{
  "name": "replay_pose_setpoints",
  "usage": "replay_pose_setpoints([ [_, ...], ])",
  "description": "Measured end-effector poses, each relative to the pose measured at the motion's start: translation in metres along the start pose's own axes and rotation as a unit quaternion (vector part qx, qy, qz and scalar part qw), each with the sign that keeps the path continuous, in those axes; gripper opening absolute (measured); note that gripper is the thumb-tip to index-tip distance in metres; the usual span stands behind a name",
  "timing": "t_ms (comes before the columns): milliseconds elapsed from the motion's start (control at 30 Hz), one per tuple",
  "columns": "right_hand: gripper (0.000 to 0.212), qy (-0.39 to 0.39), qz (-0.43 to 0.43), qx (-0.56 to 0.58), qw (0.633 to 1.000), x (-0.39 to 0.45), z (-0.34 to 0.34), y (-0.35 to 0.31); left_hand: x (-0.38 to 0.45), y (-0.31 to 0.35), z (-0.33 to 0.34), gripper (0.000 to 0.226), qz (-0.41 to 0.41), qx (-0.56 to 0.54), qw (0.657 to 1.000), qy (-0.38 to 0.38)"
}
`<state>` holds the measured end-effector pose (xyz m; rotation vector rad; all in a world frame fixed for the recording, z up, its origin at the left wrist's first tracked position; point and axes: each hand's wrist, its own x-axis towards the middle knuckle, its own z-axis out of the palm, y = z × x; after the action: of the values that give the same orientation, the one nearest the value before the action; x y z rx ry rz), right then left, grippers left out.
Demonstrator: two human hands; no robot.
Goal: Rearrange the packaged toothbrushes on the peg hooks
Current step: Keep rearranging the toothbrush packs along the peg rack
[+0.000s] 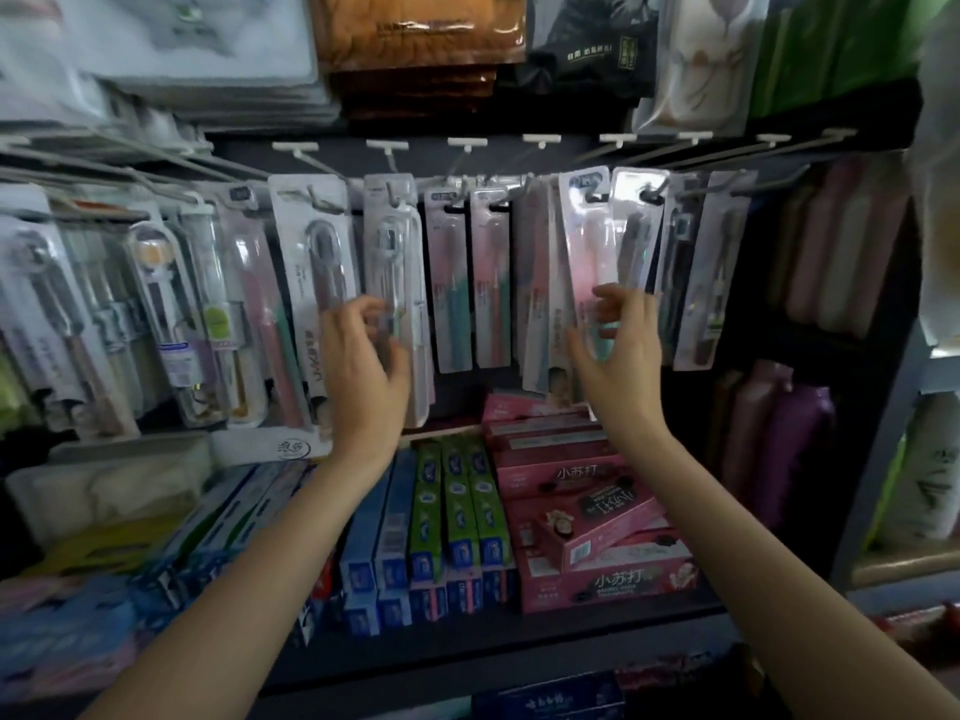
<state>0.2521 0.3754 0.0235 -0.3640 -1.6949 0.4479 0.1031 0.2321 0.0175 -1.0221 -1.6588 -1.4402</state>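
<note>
Toothbrush pack [393, 252] gripped by left hand [363, 356], pink pack [584, 241] by right hand [621, 345].

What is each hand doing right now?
Left hand: fingers curled at a clear pack; grip cannot be told.
Right hand: pinches a pink pack.

Toothbrush packs [395, 262]: glossy clear plastic over card. Peg hooks [763, 187]: pale metal wire. Toothpaste boxes [597, 537]: glossy cardboard.

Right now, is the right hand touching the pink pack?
Touching. The head view shows the right hand pinching the pink pack low down, thumb at its left edge and curled fingers over its front, with no gap.
</note>
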Motion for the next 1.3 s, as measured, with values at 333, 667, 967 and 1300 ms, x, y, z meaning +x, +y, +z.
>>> replay_pose_setpoints([
  [333, 0.051, -0.163, 0.111, 0.126, 0.972, -0.02, 0.072, -0.032, 0.026, -0.05, -0.046, 0.052, -0.049, 0.031, 0.998, -0.01],
  [667, 0.039, -0.196, 0.165, 0.106, 0.961, -0.03, 0.108, -0.04, 0.029, -0.061, -0.054, 0.056, -0.078, -0.085, 0.988, -0.097],
  [967, 0.024, -0.17, 0.13, 0.054, 0.975, -0.024, 0.09, -0.028, -0.002, -0.068, -0.048, 0.035, -0.082, -0.094, 0.983, -0.135],
  [1300, 0.007, -0.241, 0.112, 0.067, 0.962, -0.029, 0.115, -0.035, 0.022, -0.09, -0.086, 0.027, -0.049, 0.033, 0.99, -0.132],
])
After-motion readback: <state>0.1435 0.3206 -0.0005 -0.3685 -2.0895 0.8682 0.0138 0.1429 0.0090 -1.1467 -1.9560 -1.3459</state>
